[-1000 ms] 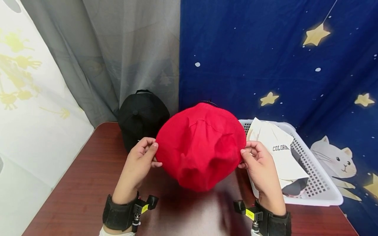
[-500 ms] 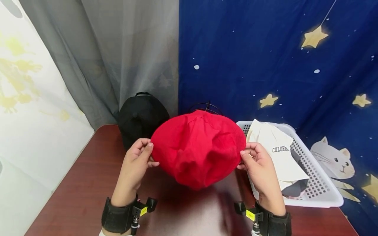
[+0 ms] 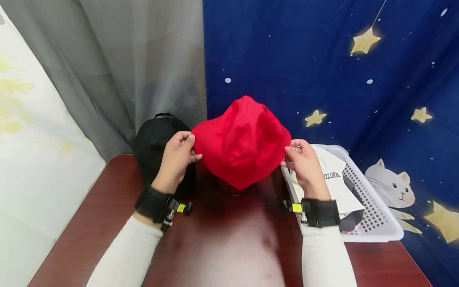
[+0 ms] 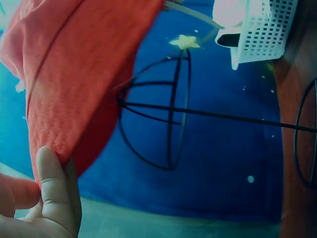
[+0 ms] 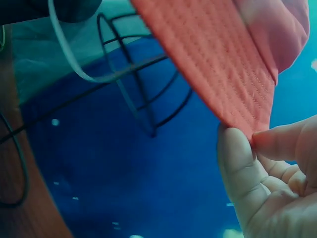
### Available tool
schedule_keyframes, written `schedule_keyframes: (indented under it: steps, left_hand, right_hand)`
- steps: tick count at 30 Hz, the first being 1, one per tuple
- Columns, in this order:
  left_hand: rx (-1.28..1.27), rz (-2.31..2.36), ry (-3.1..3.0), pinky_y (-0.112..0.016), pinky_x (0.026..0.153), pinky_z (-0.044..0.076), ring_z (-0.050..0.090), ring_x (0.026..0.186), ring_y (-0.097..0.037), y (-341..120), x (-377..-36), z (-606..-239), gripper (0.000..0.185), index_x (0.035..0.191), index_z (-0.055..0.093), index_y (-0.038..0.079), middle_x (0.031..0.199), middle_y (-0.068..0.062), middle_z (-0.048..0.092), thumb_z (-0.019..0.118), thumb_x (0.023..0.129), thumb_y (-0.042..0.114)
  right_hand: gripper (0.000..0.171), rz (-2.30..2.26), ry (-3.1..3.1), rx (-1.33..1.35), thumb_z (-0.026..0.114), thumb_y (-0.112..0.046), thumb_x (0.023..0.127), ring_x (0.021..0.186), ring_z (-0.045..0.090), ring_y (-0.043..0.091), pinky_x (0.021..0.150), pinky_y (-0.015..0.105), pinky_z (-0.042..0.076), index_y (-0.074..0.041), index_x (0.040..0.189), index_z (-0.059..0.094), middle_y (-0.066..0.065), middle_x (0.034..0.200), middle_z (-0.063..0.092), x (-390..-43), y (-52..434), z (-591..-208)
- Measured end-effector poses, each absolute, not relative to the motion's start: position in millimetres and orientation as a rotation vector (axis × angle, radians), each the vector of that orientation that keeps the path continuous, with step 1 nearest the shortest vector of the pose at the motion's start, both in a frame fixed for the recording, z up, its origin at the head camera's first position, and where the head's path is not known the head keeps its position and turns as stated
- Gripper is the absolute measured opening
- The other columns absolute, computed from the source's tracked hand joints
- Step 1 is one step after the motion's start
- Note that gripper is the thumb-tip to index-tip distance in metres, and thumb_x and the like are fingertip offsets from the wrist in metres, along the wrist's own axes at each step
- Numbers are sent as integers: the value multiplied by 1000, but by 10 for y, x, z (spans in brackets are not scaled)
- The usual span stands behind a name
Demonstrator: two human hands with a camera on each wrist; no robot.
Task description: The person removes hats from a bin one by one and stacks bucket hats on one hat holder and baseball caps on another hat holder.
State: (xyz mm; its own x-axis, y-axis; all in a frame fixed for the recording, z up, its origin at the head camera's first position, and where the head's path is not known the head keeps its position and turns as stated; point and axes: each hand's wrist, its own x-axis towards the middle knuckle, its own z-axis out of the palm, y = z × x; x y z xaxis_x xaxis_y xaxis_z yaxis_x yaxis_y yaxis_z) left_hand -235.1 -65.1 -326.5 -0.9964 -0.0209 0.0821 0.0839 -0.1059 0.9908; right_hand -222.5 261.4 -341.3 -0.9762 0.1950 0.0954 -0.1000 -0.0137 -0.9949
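Observation:
A red bucket hat (image 3: 243, 140) hangs in the air above the far middle of the table, held by its brim on both sides. My left hand (image 3: 178, 154) pinches the brim's left edge (image 4: 59, 119) between thumb and fingers. My right hand (image 3: 300, 159) pinches the right edge (image 5: 233, 84) the same way. Under the hat stands a black wire hat stand (image 4: 171, 109), its dome (image 5: 143, 94) just below the brim and apart from it. In the head view the hat hides most of the stand.
A black cap (image 3: 157, 147) sits on another stand at the back left, close behind my left hand. A white perforated basket (image 3: 373, 215) with a white cap reading "COLORA" (image 3: 333, 175) stands at the right. Dark red table (image 3: 222, 243); curtains hang behind.
Both hands have lifted the red hat up and away from me, towards the back of the table, over the wire stand. The grip on the brim is unchanged.

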Motion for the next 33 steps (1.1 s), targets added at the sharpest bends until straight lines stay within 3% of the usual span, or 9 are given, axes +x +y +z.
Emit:
schedule_keyframes:
  steps: [5,10,18,28,33]
  left_hand:
    - [72,-2445,-1991,-23,64,57,53,59,-14,-497,-2674,-3315,17,114,52,3,90,-10,48,48,106,17]
    - [224,-2610,-1947,-20,63,56,52,61,-14,-358,-2799,-3540,27,128,47,-2,109,-10,47,45,107,15]
    - [422,-2803,-1893,-15,62,52,54,63,-10,-326,-2811,-3962,43,149,33,-1,115,-12,44,38,108,13]
    - [521,-2829,-1880,-16,64,53,53,67,-12,-360,-2769,-4244,42,147,36,0,116,-14,47,42,107,12]
    - [514,-2801,-1911,-15,65,53,54,69,-11,-412,-2762,-4287,43,147,37,1,118,-14,46,43,107,15]
  right_hand:
    - [9,2202,-2079,-197,54,-2,99,62,62,11,61,22,57,-6,104,47,2,82,60,-2628,2664,-3422]
    - [8,2204,-2169,-288,50,0,100,59,59,9,60,21,57,-5,103,45,6,86,54,-2798,2661,-3517]
    - [6,2214,-2324,-427,48,-2,102,58,58,10,61,21,57,-3,107,46,9,87,52,-2806,2628,-3769]
    - [6,2112,-2536,-426,42,7,98,54,57,13,59,25,58,1,98,41,11,81,47,-2755,2571,-3934]
    - [9,1964,-2683,-428,39,10,94,59,55,14,61,30,59,2,98,41,14,87,47,-2753,2419,-4026]
